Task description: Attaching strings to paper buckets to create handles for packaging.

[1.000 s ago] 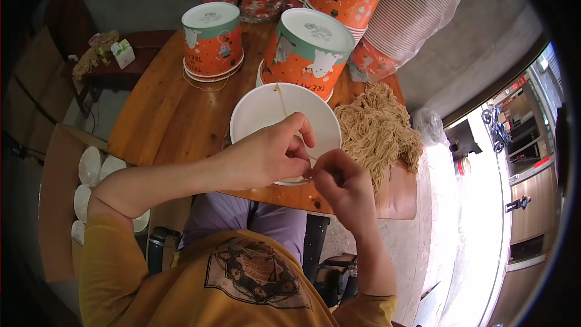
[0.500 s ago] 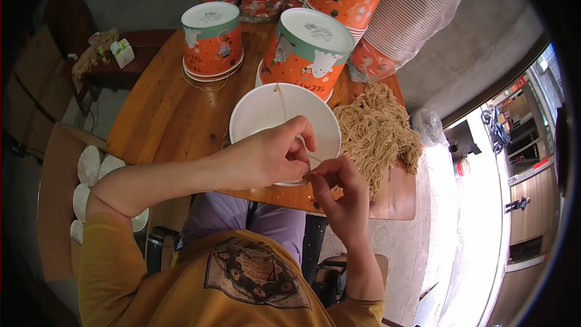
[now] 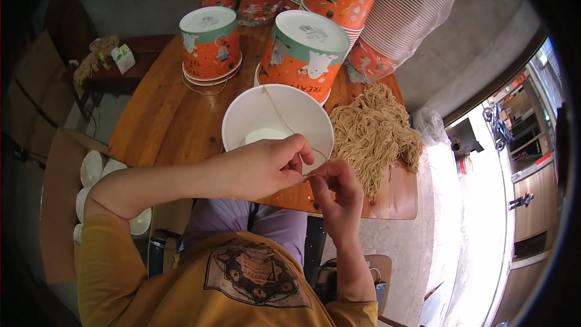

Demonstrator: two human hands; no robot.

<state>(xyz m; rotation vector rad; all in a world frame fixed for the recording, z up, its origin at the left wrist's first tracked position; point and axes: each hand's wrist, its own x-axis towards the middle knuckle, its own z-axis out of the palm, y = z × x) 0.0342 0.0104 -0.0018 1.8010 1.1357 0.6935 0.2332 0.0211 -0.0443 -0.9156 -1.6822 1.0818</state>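
A white-lined paper bucket (image 3: pixel 242 112) stands mouth up at the table's near edge, tilted toward me. A thin tan cord (image 3: pixel 276 109) runs from its far rim across the mouth to my hands. My left hand (image 3: pixel 272 166) reaches over the near rim with curled fingers, pinching the cord. Close against it, my right hand (image 3: pixel 339 191) pinches the cord's end between thumb and fingertips at the near right rim. The exact grip at the fingertips is small and partly hidden. A heap of tan cords (image 3: pixel 378 133) lies just right of the bucket.
Upside-down orange and green buckets (image 3: pixel 308 54) stand behind, with another small stack (image 3: pixel 210 48) to the left. Bagged bucket stacks (image 3: pixel 402 18) line the table's back. A cardboard box (image 3: pixel 57 206) of white-topped buckets sits at the lower left; a clear plastic bag (image 3: pixel 428 126) lies right of the cords.
The bucket has turned or shifted slightly left, and the cord inside now hangs at more of a slant. Both hands have moved a little left, still pinching at the near rim.
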